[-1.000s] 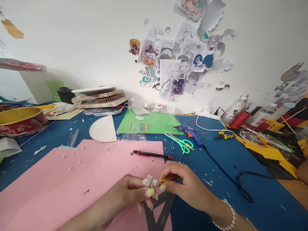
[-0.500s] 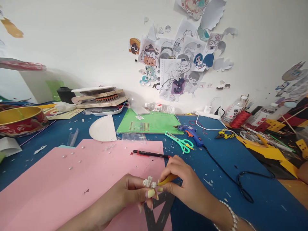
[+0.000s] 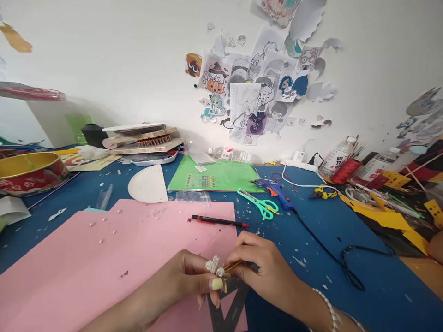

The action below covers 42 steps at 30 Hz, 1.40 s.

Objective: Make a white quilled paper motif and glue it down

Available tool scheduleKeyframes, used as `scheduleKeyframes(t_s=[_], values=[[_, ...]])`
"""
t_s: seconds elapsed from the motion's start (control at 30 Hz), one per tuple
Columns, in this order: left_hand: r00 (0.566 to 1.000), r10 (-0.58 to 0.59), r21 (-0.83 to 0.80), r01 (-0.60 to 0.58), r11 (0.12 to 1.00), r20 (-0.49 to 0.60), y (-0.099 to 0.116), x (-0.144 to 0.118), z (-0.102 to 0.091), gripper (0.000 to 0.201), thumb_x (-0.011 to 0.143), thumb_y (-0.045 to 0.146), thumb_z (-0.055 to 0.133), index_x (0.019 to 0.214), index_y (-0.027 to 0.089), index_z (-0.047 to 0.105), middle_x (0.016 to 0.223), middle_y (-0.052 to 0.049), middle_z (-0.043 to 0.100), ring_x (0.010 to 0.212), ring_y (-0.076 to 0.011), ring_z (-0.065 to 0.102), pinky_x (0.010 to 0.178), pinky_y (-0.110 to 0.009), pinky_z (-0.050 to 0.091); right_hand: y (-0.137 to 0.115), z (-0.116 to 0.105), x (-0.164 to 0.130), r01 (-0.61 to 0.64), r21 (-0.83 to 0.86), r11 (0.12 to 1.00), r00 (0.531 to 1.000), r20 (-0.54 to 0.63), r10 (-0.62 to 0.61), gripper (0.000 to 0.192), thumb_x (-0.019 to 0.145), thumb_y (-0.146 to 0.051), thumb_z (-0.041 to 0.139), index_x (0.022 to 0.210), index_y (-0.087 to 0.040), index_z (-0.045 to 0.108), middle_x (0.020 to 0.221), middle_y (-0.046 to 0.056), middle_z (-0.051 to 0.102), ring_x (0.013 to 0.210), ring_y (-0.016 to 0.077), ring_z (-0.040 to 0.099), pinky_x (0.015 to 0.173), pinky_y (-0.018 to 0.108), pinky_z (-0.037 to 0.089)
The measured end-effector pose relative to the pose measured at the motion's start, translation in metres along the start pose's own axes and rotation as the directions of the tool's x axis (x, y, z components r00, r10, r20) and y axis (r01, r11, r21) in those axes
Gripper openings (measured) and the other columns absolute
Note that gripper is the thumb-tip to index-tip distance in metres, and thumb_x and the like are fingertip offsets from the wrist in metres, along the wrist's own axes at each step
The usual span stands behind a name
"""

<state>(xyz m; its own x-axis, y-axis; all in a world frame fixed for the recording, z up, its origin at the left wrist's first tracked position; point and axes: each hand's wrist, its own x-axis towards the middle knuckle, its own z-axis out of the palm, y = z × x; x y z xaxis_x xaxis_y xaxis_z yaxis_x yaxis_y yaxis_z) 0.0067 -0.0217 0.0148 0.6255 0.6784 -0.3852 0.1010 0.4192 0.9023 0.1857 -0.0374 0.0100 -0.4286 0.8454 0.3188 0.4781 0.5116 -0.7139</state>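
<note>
My left hand (image 3: pixel 199 279) is closed, pinching a small white curled ornament (image 3: pixel 212 264) between thumb and fingers. The ornament has upright loops and a tight round coil at its right side. My right hand (image 3: pixel 258 258) is closed around yellow tweezers (image 3: pixel 234 266), whose tips reach the coil beside my left thumb. Part of the tweezers is hidden inside the right hand. Below both hands lies a dark triangle ruler (image 3: pixel 228 318), partly over the pink sheet (image 3: pixel 155 258). A black and red pen (image 3: pixel 218 222) rests on the sheet just beyond my hands.
Green-handled scissors (image 3: pixel 259 204) and a blue glue gun (image 3: pixel 281 196) with a black cord lie on the blue table to the right. Several pearl beads (image 3: pixel 104 219) sit on the pink sheet. Behind are a green sheet (image 3: pixel 235 177) and a white half-round piece (image 3: pixel 148 184).
My right hand has turned and shifted slightly, so the tweezers now show their narrow edge with two arms. The left hand holds the white ornament almost still.
</note>
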Motion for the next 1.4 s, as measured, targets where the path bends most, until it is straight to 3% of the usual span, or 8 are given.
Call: scheduleKeyframes(t_s=[0.43,0.8,1.13,1.4], values=[[0.999,-0.003,-0.009,0.004,1.0,0.046,-0.004,0.0,0.001,0.017,0.062,0.03,0.067,0.054,0.015,0.068,0.054,0.0,0.064,0.053,-0.0109,0.052,0.046,-0.017,0.037,0.002,0.005,0.001,0.001,0.036,0.999,0.998,-0.064,0.002,0.017,0.064,-0.001,0.057,0.066,-0.017,0.061,0.065,-0.001,0.061,0.061,0.0091,0.055,0.055,0.017,0.04],[0.999,-0.016,0.016,0.016,1.0,0.034,-0.004,-0.002,0.002,0.024,0.063,0.037,0.065,0.058,0.013,0.069,0.051,-0.001,0.063,0.05,-0.0108,0.048,0.045,-0.018,0.032,0.001,0.012,-0.002,0.031,0.057,0.998,0.987,-0.161,-0.021,0.01,0.069,-0.009,0.056,0.065,-0.017,0.061,0.061,0.0,0.059,0.055,0.0085,0.055,0.049,0.017,0.04],[1.0,-0.018,0.041,0.019,0.999,-0.012,-0.002,-0.002,0.002,0.025,0.063,0.037,0.065,0.059,0.013,0.068,0.051,-0.001,0.061,0.05,-0.0112,0.048,0.045,-0.018,0.031,0.001,0.014,-0.002,-0.026,0.05,0.998,0.986,-0.164,0.034,0.008,0.071,-0.015,0.057,0.064,-0.017,0.061,0.061,0.0,0.059,0.054,0.0087,0.054,0.049,0.017,0.04],[0.996,0.091,-0.011,-0.091,0.996,0.014,-0.013,0.006,-0.004,0.029,0.06,0.043,0.066,0.058,0.014,0.069,0.047,0.0,0.057,0.042,-0.0086,0.043,0.04,-0.018,0.028,0.005,0.018,0.0,0.051,-0.066,0.997,0.973,-0.223,-0.064,0.007,0.07,-0.016,0.055,0.064,-0.016,0.059,0.058,0.001,0.059,0.051,0.0097,0.054,0.047,0.017,0.039]])
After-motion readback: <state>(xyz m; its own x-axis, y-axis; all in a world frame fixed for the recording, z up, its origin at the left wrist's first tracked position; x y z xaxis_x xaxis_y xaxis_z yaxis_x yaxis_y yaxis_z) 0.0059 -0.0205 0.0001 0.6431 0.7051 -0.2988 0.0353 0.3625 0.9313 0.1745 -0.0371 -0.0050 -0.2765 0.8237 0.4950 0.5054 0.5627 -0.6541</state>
